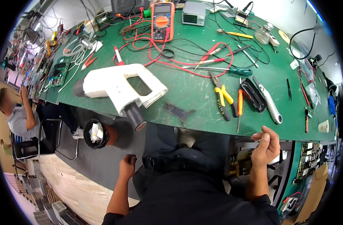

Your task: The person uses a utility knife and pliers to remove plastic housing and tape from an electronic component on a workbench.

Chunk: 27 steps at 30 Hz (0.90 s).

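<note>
My right hand (266,145) grips the near edge of the green workbench (194,93), its thumb on top of the edge and the fingers curled under it. My left hand (127,164) hangs below the bench at my left side, its fingers closed with nothing seen in them. A white handheld appliance body (121,87) with a dark grey grip lies on the bench in front of me, the grip sticking out over the near edge. A small dark flat tool (178,111) lies to its right.
Yellow-handled pliers (222,96), an orange screwdriver (239,104), a black case (253,94) and a utility knife (272,105) lie at right. An orange multimeter (162,21) with red leads stands at the back. A bin (95,133) is on the floor; another person (18,114) sits at left.
</note>
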Motion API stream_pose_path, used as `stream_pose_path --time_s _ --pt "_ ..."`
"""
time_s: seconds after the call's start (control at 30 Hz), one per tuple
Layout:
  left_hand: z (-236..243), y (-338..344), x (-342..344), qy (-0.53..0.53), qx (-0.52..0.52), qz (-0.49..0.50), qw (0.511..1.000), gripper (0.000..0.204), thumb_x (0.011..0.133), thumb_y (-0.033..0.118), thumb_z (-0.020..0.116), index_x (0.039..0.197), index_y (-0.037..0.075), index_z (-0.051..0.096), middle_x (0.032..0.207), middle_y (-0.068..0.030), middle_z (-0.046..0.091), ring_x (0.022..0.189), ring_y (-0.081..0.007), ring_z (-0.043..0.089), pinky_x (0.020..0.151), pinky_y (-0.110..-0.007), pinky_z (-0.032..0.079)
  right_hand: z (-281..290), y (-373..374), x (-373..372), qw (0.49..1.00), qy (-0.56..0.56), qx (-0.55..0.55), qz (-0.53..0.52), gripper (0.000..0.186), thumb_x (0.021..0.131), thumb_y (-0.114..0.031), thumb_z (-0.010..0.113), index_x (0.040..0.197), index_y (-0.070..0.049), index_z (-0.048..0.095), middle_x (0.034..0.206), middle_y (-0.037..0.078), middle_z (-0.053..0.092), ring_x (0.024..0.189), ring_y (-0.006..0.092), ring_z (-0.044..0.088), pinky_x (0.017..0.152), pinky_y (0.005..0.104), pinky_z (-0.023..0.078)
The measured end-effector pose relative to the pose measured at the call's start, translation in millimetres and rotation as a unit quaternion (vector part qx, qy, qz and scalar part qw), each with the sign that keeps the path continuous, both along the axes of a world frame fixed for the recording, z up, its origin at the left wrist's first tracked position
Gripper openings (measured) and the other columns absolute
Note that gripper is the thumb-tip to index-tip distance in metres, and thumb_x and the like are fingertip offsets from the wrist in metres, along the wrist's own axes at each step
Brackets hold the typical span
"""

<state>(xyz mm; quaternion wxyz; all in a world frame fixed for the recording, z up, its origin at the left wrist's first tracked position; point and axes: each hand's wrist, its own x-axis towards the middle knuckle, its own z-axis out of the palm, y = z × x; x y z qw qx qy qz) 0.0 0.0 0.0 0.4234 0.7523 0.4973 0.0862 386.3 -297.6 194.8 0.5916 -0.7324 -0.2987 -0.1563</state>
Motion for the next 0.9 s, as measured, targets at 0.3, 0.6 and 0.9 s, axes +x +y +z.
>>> stream_pose_path --time_s 0.3,0.6,0.9 --pt "154 -1 79 -0.228 0.049 0.010 0.972 0.015 0.095 0.011 0.060 0.100 -0.003 0.063 0.090 -0.0107 0.071 0.081 -0.0152 0.066 0.074 -0.027 0.050 27 75 -39 0.961 -0.202 -0.098 0.162 0.015 0.083 0.003 0.060 0.097 0.004 0.065 0.069 0.010 0.066 0.056 0.0213 0.063 0.052 0.0289 0.049" --pt "209 5 139 -0.274 0.308 -0.009 0.911 0.026 0.079 0.012 0.078 0.095 0.002 0.061 0.087 -0.0070 0.055 0.080 -0.0203 0.053 0.073 -0.031 0.045 33 138 -74 0.923 -0.239 -0.178 0.243 0.032 0.074 -0.005 0.075 0.104 -0.001 0.065 0.087 0.010 0.063 0.074 0.0264 0.063 0.063 0.0340 0.051" --pt "215 7 166 -0.236 0.332 -0.045 0.912 0.035 0.072 0.014 0.080 0.096 0.001 0.059 0.081 -0.0092 0.052 0.075 -0.0240 0.054 0.066 -0.035 0.044 37 178 -79 0.918 -0.234 -0.170 0.271 0.029 0.075 -0.006 0.073 0.103 -0.001 0.065 0.087 0.009 0.061 0.073 0.0259 0.060 0.062 0.0344 0.050"
